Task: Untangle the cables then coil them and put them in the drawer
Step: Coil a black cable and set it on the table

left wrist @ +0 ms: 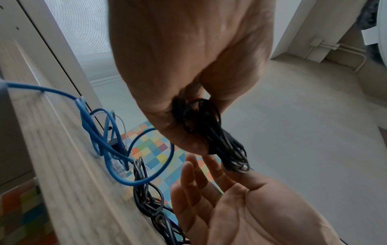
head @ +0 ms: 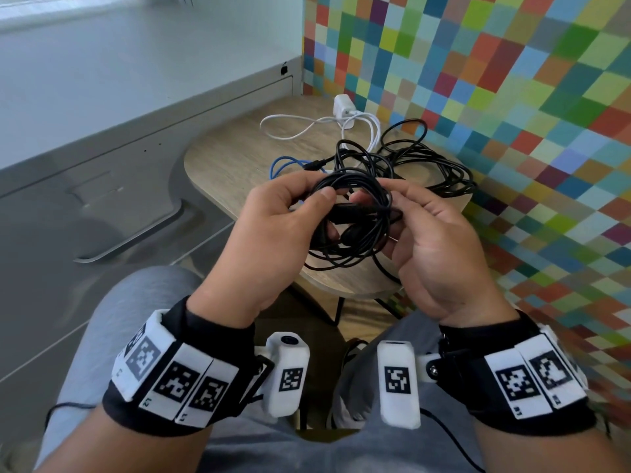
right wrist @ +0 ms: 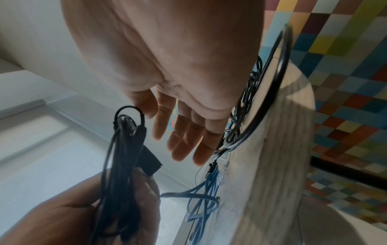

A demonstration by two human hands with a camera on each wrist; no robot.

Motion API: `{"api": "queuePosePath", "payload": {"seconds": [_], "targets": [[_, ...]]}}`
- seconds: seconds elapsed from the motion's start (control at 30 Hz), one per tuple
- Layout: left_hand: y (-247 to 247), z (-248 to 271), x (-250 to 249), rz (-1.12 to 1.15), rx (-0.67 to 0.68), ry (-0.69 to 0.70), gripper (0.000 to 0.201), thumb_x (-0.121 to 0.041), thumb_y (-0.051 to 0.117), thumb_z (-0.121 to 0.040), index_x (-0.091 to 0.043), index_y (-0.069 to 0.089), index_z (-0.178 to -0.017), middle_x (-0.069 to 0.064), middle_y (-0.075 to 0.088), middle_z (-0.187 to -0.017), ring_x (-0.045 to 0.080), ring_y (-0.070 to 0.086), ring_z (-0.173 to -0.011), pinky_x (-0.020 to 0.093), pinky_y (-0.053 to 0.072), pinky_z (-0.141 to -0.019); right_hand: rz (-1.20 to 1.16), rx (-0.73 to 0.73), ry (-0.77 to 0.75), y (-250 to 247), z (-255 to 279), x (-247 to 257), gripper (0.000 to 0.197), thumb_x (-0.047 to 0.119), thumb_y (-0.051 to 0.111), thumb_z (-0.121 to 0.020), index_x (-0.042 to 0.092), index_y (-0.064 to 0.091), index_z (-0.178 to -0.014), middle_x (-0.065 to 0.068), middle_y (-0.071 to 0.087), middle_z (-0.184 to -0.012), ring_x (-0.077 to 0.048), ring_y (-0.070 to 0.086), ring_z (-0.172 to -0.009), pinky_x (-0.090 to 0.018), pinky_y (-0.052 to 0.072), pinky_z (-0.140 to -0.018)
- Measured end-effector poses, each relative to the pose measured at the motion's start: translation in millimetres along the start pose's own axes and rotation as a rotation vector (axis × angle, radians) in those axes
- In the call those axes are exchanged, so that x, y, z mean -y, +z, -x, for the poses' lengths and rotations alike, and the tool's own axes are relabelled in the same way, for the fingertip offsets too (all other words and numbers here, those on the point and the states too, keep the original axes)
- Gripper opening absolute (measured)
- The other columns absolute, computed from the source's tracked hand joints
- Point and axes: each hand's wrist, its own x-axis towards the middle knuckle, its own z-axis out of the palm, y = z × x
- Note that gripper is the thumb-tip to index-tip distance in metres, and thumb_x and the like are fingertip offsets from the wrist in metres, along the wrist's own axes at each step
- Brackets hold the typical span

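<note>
My left hand [head: 324, 199] grips a coiled bundle of thin black cable [head: 355, 216] above the near edge of the small wooden table [head: 239, 158]. In the left wrist view the thumb and fingers of that hand [left wrist: 194, 132] pinch the bundle [left wrist: 222, 144] at its top. My right hand [head: 403, 206] is beside the coil with its fingers straight; the right wrist view shows this hand [right wrist: 182, 132] holding nothing, next to the bundle [right wrist: 123, 165]. On the table lie a tangle of black cable [head: 426, 158], a blue cable [head: 286, 165] and a white cable [head: 307, 128].
A white charger [head: 342, 105] stands at the table's far edge by the coloured checkered wall [head: 512, 97]. A grey cabinet with drawer fronts and a recessed handle [head: 136, 230] fills the left side. My knees are below the table's near edge.
</note>
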Motion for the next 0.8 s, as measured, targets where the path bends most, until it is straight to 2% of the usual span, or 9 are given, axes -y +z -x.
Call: {"api": "queuePosePath", "payload": {"seconds": [0.07, 0.17, 0.23, 0.3, 0.4, 0.5, 0.57, 0.67, 0.8], "targets": [[-0.3, 0.4, -0.1, -0.006, -0.002, -0.002, 0.021, -0.017, 0.056, -0.099, -0.015, 0.074, -0.110, 0.016, 0.073, -0.097, 0.016, 0.063, -0.071, 0.033, 0.055, -0.073, -0.015, 0.006, 0.000, -0.7, 0.3, -0.8, 0.034, 0.011, 0.041, -0.110, 0.014, 0.074, -0.107, -0.010, 0.078, -0.104, -0.021, 0.073, -0.101, -0.035, 0.060, -0.083], [-0.2, -0.2, 0.1, -0.011, -0.022, -0.004, 0.022, -0.020, 0.056, -0.097, -0.017, 0.074, -0.109, 0.004, 0.073, -0.092, 0.015, 0.063, -0.070, 0.033, 0.056, -0.073, -0.017, -0.002, 0.000, -1.8, -0.1, -3.0, 0.032, 0.020, 0.042, -0.109, 0.010, 0.071, -0.116, -0.013, 0.077, -0.110, -0.024, 0.072, -0.104, -0.038, 0.060, -0.086], [-0.5, -1.0, 0.5, 0.007, -0.036, 0.001, 0.019, -0.016, 0.056, -0.100, -0.015, 0.074, -0.108, 0.003, 0.072, -0.091, 0.014, 0.063, -0.068, 0.033, 0.056, -0.071, -0.040, 0.021, -0.006, -2.3, 0.5, -2.0, 0.032, 0.028, 0.049, -0.105, 0.009, 0.070, -0.119, -0.012, 0.076, -0.112, -0.025, 0.072, -0.103, -0.036, 0.060, -0.082], [-1.1, -1.3, 0.2, 0.034, -0.057, 0.003, 0.019, -0.009, 0.054, -0.104, -0.013, 0.073, -0.106, 0.001, 0.070, -0.085, 0.014, 0.062, -0.067, 0.031, 0.056, -0.070, -0.059, 0.053, -0.025, -2.3, 1.8, -0.7, 0.030, 0.030, 0.060, -0.095, 0.011, 0.070, -0.116, -0.010, 0.077, -0.110, -0.024, 0.073, -0.100, -0.036, 0.060, -0.081], [-1.3, -1.6, -0.3, 0.063, -0.071, 0.008, 0.018, -0.007, 0.054, -0.104, -0.010, 0.072, -0.106, 0.003, 0.068, -0.085, 0.013, 0.062, -0.066, 0.030, 0.056, -0.069, -0.013, 0.039, -0.083, -1.0, 2.6, -0.7, 0.025, 0.020, 0.072, -0.088, 0.008, 0.071, -0.111, -0.011, 0.077, -0.104, -0.027, 0.074, -0.096, -0.035, 0.060, -0.079], [-1.4, -0.7, -1.6, 0.065, -0.053, 0.018, 0.018, -0.008, 0.056, -0.103, -0.010, 0.072, -0.110, 0.014, 0.067, -0.096, 0.014, 0.064, -0.069, 0.029, 0.056, -0.072, 0.023, 0.000, -0.105, 1.4, 3.3, -1.9, 0.026, 0.019, 0.071, -0.085, 0.004, 0.073, -0.106, -0.019, 0.077, -0.101, -0.034, 0.075, -0.092, -0.039, 0.061, -0.079], [-2.1, -0.2, -1.8, 0.041, -0.044, 0.023, 0.018, -0.010, 0.058, -0.102, -0.014, 0.073, -0.111, 0.018, 0.068, -0.102, 0.017, 0.067, -0.072, 0.032, 0.058, -0.073, 0.023, -0.023, -0.104, 2.3, 3.9, -0.9, 0.021, 0.019, 0.070, -0.084, 0.007, 0.076, -0.100, -0.016, 0.078, -0.095, -0.029, 0.076, -0.087, -0.036, 0.061, -0.074], [-1.6, 0.8, -1.3, -0.014, -0.036, 0.034, 0.019, -0.016, 0.061, -0.100, -0.016, 0.073, -0.115, 0.017, 0.072, -0.103, 0.025, 0.073, -0.086, 0.042, 0.062, -0.078, 0.038, -0.049, -0.113, 2.6, 4.4, 1.2, 0.012, 0.009, 0.067, -0.092, 0.011, 0.077, -0.099, -0.010, 0.079, -0.092, -0.023, 0.076, -0.082, -0.032, 0.061, -0.068], [0.2, 2.1, -1.7, -0.116, -0.036, 0.063, 0.020, -0.015, 0.066, -0.098, -0.018, 0.073, -0.116, 0.007, 0.075, -0.099, 0.022, 0.074, -0.091, 0.045, 0.063, -0.083, 0.100, -0.074, -0.144, 3.5, 4.9, 3.6, 0.021, 0.000, 0.059, -0.100, 0.011, 0.077, -0.103, -0.008, 0.080, -0.091, -0.020, 0.076, -0.081, -0.027, 0.059, -0.064]]}}
